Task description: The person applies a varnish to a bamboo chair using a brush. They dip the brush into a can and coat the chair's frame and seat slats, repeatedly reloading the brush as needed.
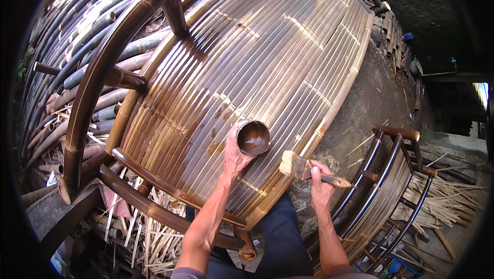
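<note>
My left hand is wrapped round a round cup with brown liquid inside, held above a slatted bamboo bench seat. In my right hand is a flat paintbrush, gripped by its wooden handle, with pale bristles pointing left over the seat's near right edge. Slats on the left and near part of the seat look dark, wet and glossy; those farther off are paler and drier. Dark drips lie on the slats left of the cup. A curved, glossy brown bamboo armrest rises along the bench's left side.
Long bamboo poles lie heaped at the left. A smaller bamboo chair stands close to my right arm. Split bamboo strips are scattered behind it, and more strips litter the ground at lower left. Grey ground borders the bench.
</note>
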`<state>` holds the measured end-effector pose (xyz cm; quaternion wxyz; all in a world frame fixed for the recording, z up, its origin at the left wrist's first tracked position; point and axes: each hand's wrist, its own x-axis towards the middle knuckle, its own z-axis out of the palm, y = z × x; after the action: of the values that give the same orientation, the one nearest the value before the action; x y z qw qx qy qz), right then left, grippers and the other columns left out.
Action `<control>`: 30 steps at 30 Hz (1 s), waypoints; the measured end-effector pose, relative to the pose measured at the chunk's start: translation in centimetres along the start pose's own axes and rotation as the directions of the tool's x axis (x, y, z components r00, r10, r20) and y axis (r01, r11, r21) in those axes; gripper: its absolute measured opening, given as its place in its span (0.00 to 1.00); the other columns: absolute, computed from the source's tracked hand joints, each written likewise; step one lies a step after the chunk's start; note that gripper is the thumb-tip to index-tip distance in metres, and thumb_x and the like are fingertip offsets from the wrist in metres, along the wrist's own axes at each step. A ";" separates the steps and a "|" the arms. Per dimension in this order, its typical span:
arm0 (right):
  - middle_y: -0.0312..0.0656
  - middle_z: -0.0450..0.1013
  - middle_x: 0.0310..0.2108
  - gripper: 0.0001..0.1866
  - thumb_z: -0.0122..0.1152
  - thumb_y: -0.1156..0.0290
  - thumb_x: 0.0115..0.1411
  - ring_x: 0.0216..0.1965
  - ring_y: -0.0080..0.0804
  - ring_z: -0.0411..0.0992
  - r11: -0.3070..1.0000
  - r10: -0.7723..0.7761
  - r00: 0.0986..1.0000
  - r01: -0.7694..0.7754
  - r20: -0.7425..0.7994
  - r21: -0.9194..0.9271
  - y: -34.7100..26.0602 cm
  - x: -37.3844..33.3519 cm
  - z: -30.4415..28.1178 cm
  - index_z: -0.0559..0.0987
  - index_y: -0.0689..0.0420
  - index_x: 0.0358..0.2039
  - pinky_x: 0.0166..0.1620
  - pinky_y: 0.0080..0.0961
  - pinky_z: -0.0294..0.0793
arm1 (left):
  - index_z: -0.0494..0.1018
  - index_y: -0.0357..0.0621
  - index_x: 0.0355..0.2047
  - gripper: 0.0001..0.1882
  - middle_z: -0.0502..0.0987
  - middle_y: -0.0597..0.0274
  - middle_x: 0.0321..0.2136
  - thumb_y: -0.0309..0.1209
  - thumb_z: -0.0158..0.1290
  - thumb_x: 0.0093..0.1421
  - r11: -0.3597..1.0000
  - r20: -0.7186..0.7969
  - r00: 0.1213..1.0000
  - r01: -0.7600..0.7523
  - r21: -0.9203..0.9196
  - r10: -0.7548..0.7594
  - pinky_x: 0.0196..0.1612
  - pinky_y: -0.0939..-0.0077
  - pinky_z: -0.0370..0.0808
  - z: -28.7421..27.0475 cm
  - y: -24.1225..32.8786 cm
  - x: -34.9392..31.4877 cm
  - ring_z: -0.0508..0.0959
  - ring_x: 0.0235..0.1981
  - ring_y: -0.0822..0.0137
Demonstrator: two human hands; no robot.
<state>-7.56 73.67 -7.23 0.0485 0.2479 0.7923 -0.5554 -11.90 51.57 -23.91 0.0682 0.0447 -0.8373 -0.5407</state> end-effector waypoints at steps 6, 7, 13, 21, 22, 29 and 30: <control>0.52 0.73 0.50 0.22 0.54 0.71 0.66 0.51 0.36 0.73 0.990 -0.130 0.989 0.134 0.067 -0.050 -5.2 2.1 2.0 0.65 0.63 0.58 0.56 0.30 0.69 | 0.52 0.36 0.65 0.59 0.64 0.41 0.59 0.38 0.76 0.37 1.000 0.026 0.999 0.025 -0.007 -0.025 0.64 0.56 0.63 3.9 0.3 -0.3 0.65 0.61 0.44; 0.54 0.73 0.52 0.23 0.54 0.72 0.66 0.53 0.36 0.72 0.989 -0.137 0.985 0.141 0.101 -0.037 -5.4 2.5 2.3 0.64 0.63 0.60 0.56 0.31 0.69 | 0.51 0.36 0.65 0.60 0.65 0.42 0.58 0.39 0.76 0.38 1.000 0.007 1.000 -0.002 -0.006 0.002 0.63 0.57 0.65 4.5 0.4 -0.1 0.67 0.60 0.45; 0.53 0.78 0.44 0.21 0.59 0.71 0.63 0.46 0.30 0.77 0.912 -0.281 0.943 0.320 0.179 -0.255 -3.3 6.0 3.1 0.73 0.63 0.55 0.49 0.27 0.75 | 0.56 0.41 0.61 0.50 0.66 0.45 0.56 0.31 0.73 0.39 0.968 0.089 0.996 0.044 -0.246 -0.022 0.66 0.55 0.61 7.5 3.7 1.6 0.63 0.62 0.41; 0.57 0.79 0.40 0.21 0.62 0.70 0.61 0.43 0.40 0.80 0.911 -0.222 0.925 0.310 0.309 -0.273 1.2 10.0 5.1 0.76 0.64 0.53 0.44 0.29 0.77 | 0.50 0.43 0.64 0.57 0.59 0.41 0.61 0.29 0.74 0.36 0.986 -0.004 0.995 -0.098 -0.133 0.099 0.67 0.52 0.59 11.3 1.3 0.6 0.58 0.64 0.37; 0.58 0.79 0.40 0.20 0.61 0.70 0.61 0.43 0.42 0.80 0.897 -0.234 0.920 0.329 0.313 -0.296 1.8 10.4 5.3 0.76 0.63 0.53 0.44 0.29 0.77 | 0.47 0.42 0.66 0.60 0.53 0.39 0.65 0.27 0.73 0.35 0.979 0.013 0.996 -0.080 -0.186 0.084 0.68 0.53 0.58 11.5 1.2 0.3 0.56 0.66 0.38; 0.57 0.78 0.42 0.18 0.63 0.71 0.60 0.43 0.50 0.79 0.723 -0.288 0.880 0.458 0.377 -0.517 3.7 12.5 7.3 0.77 0.63 0.50 0.46 0.37 0.77 | 0.37 0.33 0.69 0.67 0.53 0.31 0.65 0.27 0.72 0.36 0.988 0.029 0.999 0.043 -0.145 -0.040 0.67 0.56 0.59 12.2 0.8 -0.5 0.57 0.65 0.35; 0.57 0.78 0.43 0.18 0.63 0.70 0.60 0.44 0.50 0.78 0.714 -0.313 0.870 0.480 0.382 -0.510 3.8 12.5 7.3 0.77 0.62 0.50 0.47 0.37 0.77 | 0.35 0.30 0.69 0.67 0.54 0.30 0.64 0.29 0.71 0.38 0.980 0.081 0.989 0.137 -0.142 -0.127 0.67 0.55 0.58 11.8 0.9 -0.6 0.59 0.64 0.35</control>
<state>-18.22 72.26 -17.62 0.1081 -0.0346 0.9450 -0.3069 -13.25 62.69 -27.90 0.0053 0.0756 -0.7923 -0.6054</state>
